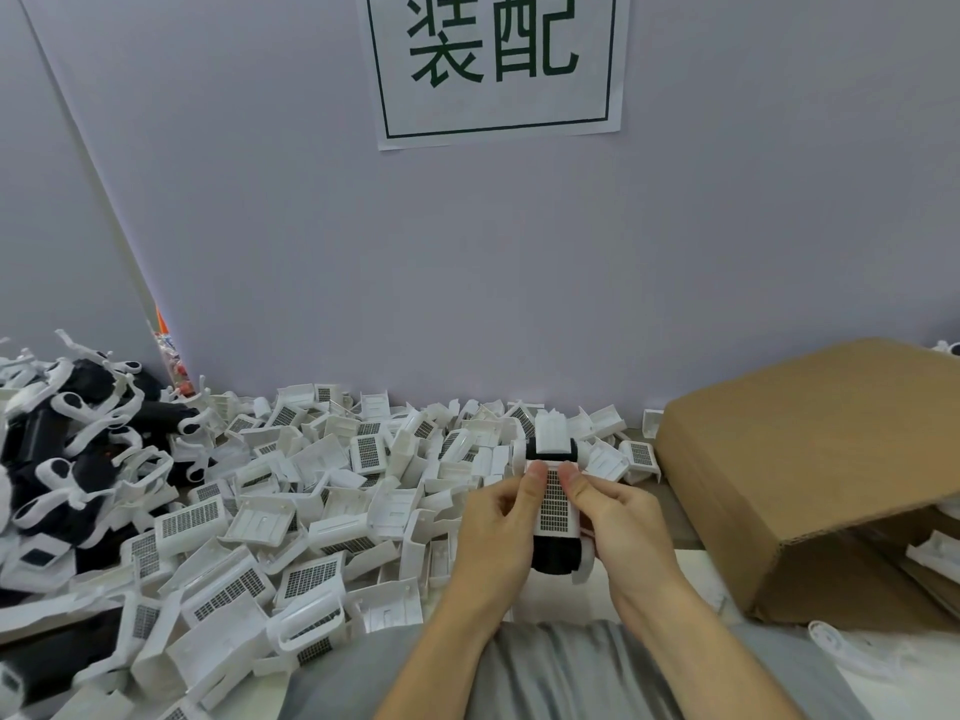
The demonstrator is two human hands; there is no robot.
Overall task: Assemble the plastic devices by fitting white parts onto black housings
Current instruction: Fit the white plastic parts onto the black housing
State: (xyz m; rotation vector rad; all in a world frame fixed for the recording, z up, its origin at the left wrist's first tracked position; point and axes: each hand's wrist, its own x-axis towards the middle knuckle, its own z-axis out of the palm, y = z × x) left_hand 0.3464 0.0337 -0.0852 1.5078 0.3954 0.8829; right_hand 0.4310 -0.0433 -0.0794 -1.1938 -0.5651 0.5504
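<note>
Both hands are gripping one plastic device above the bench.

The left hand [498,522] and right hand [618,517] are curling their fingers [535,472] round a black housing [555,556], both thumbs pressing on a white grille part [554,498] lying on its top; the device is sitting just above the person's grey lap, in front of a heap of loose white parts [291,511] spreading over the bench [675,517]. Assembled black-and-white units [78,433] are piling up at far left. An open cardboard box [810,459] is lying at right, under a wall sign [498,65].
</note>
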